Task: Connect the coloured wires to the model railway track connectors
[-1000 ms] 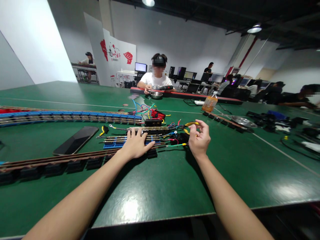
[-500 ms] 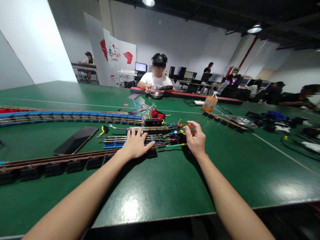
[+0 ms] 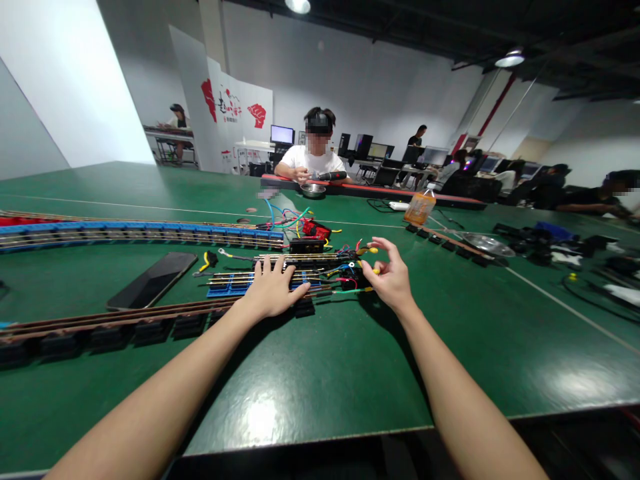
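My left hand [image 3: 270, 288] lies flat with spread fingers across two short track-like pieces. One is a blue-based strip [image 3: 231, 285] with metal rails, the other a dark strip [image 3: 320, 257] behind it. At their right ends is a tangle of coloured wires and dark parts. My right hand [image 3: 394, 275] is there, thumb and index finger apart. A yellow wire end [image 3: 372, 251] shows in the gap between them. Whether the thumb touches another yellow piece beside it, I cannot tell. A green wire [image 3: 350, 291] runs just below that hand.
A phone [image 3: 153, 281] lies left, between a long blue track [image 3: 140, 236] and a brown-railed strip [image 3: 120, 320]. A red-and-black connector [image 3: 315, 231] with wires sits behind. An orange bottle [image 3: 420, 207] and metal dish [image 3: 487, 245] stand right. A person [image 3: 313, 159] sits opposite.
The thumb and index finger of my right hand have spread apart around the yellow wire, which has straightened from a loop. My left hand has stayed in place.
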### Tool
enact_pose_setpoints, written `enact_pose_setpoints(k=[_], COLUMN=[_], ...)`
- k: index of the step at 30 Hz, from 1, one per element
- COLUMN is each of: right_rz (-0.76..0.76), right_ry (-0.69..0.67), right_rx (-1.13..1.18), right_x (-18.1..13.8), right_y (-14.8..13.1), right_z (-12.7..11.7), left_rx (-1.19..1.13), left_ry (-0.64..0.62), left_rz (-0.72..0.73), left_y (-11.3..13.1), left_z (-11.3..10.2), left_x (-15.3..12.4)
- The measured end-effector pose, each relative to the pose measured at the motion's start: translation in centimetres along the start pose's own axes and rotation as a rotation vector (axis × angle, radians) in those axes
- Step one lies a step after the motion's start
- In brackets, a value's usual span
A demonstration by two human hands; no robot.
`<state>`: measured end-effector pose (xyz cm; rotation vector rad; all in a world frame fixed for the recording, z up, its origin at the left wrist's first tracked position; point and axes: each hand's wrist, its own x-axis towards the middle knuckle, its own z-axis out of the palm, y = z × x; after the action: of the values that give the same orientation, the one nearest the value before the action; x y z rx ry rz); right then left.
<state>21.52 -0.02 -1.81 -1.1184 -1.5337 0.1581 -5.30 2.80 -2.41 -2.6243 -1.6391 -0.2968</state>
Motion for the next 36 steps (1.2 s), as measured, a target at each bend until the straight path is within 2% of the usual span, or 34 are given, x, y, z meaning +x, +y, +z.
enact_pose_setpoints(k=[6, 12, 16, 22, 29, 36], right_rz=[-0.062, -0.119, -0.166, -0.285, -0.322, -0.285], right_ry=[-0.054, -0.199, -0.234, -0.321, -0.417, -0.393], right_rx=[-0.075, -0.127, -0.179, -0.244, -0.320, -0.378], right_x=[0.2, -0.2, -0.4, -0.4, -0.4, -0.8], right_y=[-0.2, -1.0, -1.4, -1.4, -1.9, -1.4], right_z=[-0.3, -0.2, -0.1, 0.1, 0.1, 0.4], left_rx=[-0.008, -0.005, 0.002, -0.006, 0.012, 0.017], left_ry=[-0.002, 0.000, 0.008, 0.005, 0.008, -0.010], left_rz=[-0.007, -0.001, 0.002, 0.001, 0.000, -0.009], left_y=[-0.1, 0.0, 0.0, 0.0, 0.0, 0.0], left_z=[0.2, 0.0, 0.0, 0.0, 0.2, 0.0], left_x=[0.0, 0.0, 0.0, 0.0, 0.1, 0.1])
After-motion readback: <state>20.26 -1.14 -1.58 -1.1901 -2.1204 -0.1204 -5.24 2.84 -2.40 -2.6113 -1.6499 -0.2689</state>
